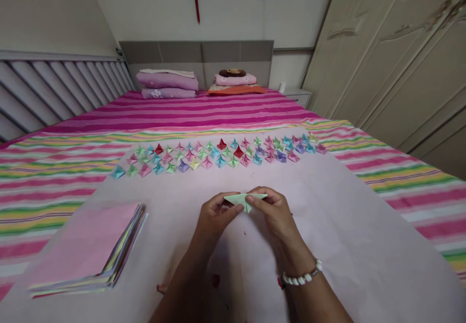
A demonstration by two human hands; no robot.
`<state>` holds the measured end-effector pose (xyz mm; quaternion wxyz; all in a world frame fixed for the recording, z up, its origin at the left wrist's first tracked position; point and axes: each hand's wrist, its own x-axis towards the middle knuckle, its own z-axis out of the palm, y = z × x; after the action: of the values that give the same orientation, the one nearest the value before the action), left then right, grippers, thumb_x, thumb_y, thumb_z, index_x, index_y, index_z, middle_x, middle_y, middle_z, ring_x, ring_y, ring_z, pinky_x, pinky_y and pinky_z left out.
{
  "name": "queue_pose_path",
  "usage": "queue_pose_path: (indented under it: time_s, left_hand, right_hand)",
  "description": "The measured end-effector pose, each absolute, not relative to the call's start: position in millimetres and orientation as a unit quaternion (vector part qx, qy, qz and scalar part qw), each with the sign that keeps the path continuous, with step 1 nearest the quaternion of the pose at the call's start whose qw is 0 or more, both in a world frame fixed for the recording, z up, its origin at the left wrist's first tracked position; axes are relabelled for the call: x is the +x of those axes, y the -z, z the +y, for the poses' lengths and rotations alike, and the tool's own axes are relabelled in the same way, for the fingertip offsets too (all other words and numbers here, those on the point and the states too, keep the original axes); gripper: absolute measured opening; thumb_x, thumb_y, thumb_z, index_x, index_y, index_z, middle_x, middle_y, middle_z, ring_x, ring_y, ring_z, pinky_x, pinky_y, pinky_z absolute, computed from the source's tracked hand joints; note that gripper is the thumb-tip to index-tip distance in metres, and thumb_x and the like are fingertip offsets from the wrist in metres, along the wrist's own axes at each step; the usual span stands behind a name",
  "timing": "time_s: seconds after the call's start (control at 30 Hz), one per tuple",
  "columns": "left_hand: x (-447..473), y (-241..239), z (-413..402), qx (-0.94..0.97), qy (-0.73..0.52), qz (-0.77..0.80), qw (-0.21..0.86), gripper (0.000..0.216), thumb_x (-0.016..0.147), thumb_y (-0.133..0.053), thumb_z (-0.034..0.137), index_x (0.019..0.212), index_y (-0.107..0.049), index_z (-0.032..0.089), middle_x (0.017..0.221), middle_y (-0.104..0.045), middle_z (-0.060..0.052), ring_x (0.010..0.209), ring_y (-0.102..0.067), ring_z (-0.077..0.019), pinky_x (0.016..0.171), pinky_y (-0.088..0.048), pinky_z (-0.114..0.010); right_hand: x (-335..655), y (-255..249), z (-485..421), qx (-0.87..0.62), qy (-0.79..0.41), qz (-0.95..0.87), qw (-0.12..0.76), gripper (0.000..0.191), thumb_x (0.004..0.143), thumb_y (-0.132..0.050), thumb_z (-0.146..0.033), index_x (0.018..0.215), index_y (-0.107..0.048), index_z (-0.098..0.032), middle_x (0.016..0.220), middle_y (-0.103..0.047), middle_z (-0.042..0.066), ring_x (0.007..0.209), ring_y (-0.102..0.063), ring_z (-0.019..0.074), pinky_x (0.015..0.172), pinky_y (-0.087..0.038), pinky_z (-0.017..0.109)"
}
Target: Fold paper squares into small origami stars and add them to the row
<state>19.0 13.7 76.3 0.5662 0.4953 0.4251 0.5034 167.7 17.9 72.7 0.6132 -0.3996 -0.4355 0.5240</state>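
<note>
Between my two hands is a small piece of folded pale green paper (pixel 240 199), triangular with a long straight top edge. My left hand (pixel 217 216) pinches its left part between thumb and fingers. On its right part, my right hand (pixel 274 211) presses the thumb flat against the front, fingers behind. A bracelet with white beads (pixel 302 279) circles my right wrist. Beyond the hands stand several rows of small folded paper boats (pixel 221 161) in pink, green, blue, purple, yellow and red. At my left lies a stack of coloured paper sheets (pixel 87 240), pink on top.
A large pale sheet (pixel 345 245) covers the bed under the work. Around it shows the striped bedspread (pixel 411 201). Folded purple bedding (pixel 167 80) and a pink pile (pixel 236 79) rest by the headboard (pixel 174 53). A slatted rail (pixel 61 85) borders the left; wardrobe doors (pixel 393 56) stand right.
</note>
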Motion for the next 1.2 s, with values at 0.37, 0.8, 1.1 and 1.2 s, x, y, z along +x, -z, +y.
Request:
queue_pose_path:
  time_s: [0.37,0.8,1.1,1.2]
  left_hand:
    - [18,-76,14,0.528,-0.516,0.42,0.527,0.02,0.071,-0.072,0.033,0.081,-0.07,0.016,0.071,-0.07,-0.003,0.068,-0.065,-0.0164,0.068,-0.052,-0.029]
    - [11,-72,15,0.613,-0.496,0.393,0.473,0.034,0.086,-0.056,0.031,0.117,-0.064,0.023,0.09,-0.067,-0.004,0.08,-0.059,-0.016,0.077,-0.048,-0.029]
    - [9,-76,15,0.619,-0.475,0.382,0.496,0.031,0.086,-0.055,0.03,0.115,-0.067,0.025,0.085,-0.062,-0.001,0.074,-0.053,-0.0132,0.071,-0.045,-0.025]
    - [9,-76,15,0.603,-0.478,0.382,0.511,0.032,0.085,-0.057,0.03,0.115,-0.067,0.023,0.078,-0.061,0.0,0.072,-0.053,-0.0127,0.071,-0.045,-0.025]
  right_hand:
    - [170,-77,13,-0.349,-0.506,-0.511,0.601,0.02,0.074,-0.071,-0.041,0.08,-0.073,-0.022,0.087,-0.07,0.005,0.082,-0.062,0.0207,0.076,-0.049,0.032]
    - [173,-80,12,-0.354,-0.57,-0.488,0.559,0.016,0.071,-0.075,-0.036,0.074,-0.071,-0.021,0.069,-0.067,0.001,0.064,-0.057,0.0152,0.063,-0.044,0.027]
    - [172,-80,11,-0.344,-0.583,-0.484,0.555,0.016,0.075,-0.072,-0.036,0.075,-0.071,-0.02,0.068,-0.068,0.001,0.066,-0.06,0.0169,0.068,-0.047,0.029]
    - [172,-80,11,-0.337,-0.59,-0.483,0.552,0.017,0.077,-0.069,-0.036,0.075,-0.07,-0.02,0.067,-0.069,0.002,0.066,-0.061,0.0171,0.067,-0.047,0.029]
